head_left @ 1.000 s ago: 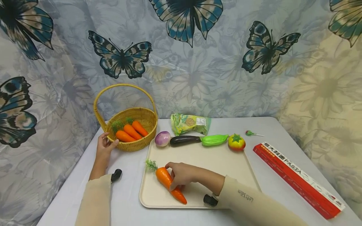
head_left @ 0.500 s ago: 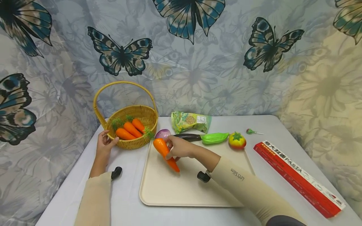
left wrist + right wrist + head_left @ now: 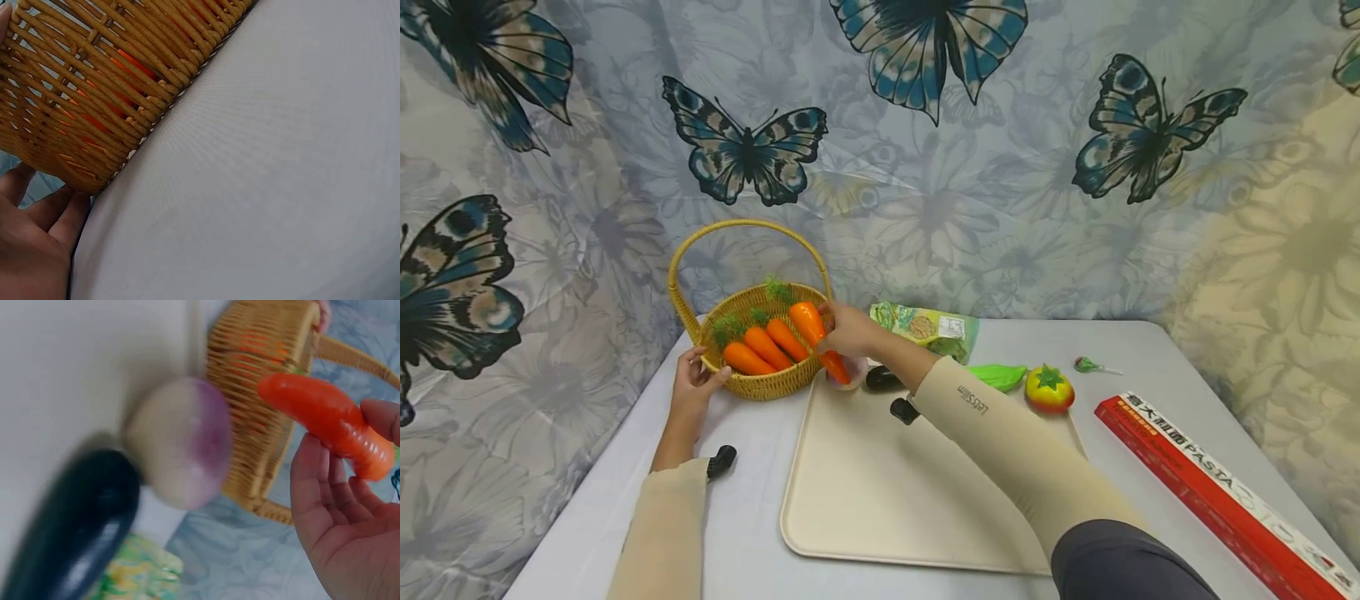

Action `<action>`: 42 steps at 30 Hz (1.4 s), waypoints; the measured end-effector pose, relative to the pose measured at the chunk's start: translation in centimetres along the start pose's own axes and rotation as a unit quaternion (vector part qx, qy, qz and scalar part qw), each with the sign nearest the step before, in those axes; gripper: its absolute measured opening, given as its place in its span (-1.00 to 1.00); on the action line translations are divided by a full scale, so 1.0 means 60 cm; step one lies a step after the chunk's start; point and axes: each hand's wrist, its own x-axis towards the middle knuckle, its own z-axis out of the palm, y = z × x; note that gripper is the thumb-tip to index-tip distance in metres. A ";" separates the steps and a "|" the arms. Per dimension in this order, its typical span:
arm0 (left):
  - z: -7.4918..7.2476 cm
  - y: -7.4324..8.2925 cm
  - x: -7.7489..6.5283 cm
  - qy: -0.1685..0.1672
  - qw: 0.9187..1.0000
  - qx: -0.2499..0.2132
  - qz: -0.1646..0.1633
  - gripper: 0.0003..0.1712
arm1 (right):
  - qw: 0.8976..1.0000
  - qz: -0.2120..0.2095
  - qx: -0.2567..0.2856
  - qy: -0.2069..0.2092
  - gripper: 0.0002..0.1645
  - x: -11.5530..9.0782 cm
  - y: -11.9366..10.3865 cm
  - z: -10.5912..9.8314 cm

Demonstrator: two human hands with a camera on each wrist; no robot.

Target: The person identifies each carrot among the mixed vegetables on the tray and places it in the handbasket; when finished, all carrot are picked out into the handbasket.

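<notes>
My right hand [image 3: 850, 332] grips an orange carrot [image 3: 808, 321] with a leafy green top, holding it aslant over the right rim of a wicker basket [image 3: 771, 386]. In the right wrist view, thumb and fingers close round the carrot's thick end while its tip points away. Several other carrots [image 3: 764, 343] lie in the basket. My left hand [image 3: 692, 390] holds the basket's left side, thumb at the front; in the left wrist view its fingertips press the woven wall. A purple-and-white turnip [image 3: 181, 444] sits beside the basket, mostly hidden behind the held carrot in the head view.
A beige tray [image 3: 880, 500] lies mid-table. Along its far edge are a dark eggplant [image 3: 882, 379], a ridged green vegetable [image 3: 1000, 377] and a red-yellow tomato-like fruit [image 3: 1049, 389]. Behind stands a green bag [image 3: 951, 329]; rightward lie a lollipop [image 3: 1093, 366] and a red pasta box [image 3: 1210, 500].
My right hand has lifted the carrot off the tray and carried it up and left to the basket's rim. My left hand has stayed on the basket.
</notes>
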 end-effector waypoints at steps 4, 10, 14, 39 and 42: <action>-0.004 -0.006 0.004 0.004 1.000 -0.008 0.002 -0.22 | 0.999 0.000 0.032 0.012 -0.15 0.032 -0.024 -0.006; -0.011 -0.029 0.014 0.009 1.000 -0.010 0.011 -0.26 | 0.997 -0.015 0.039 0.059 -0.15 0.066 -0.037 0.000; -0.012 -0.037 0.015 0.010 1.000 -0.007 0.018 -0.24 | 0.994 -0.035 0.057 0.086 -0.17 0.081 -0.024 0.017; -0.009 -0.027 0.014 0.012 1.000 0.009 0.000 -0.19 | 0.975 -0.021 -0.118 0.187 -0.28 0.108 0.026 0.085; -0.006 -0.019 0.008 0.009 1.000 0.002 -0.005 -0.19 | 0.978 -0.021 -0.106 0.179 -0.29 0.104 0.030 0.084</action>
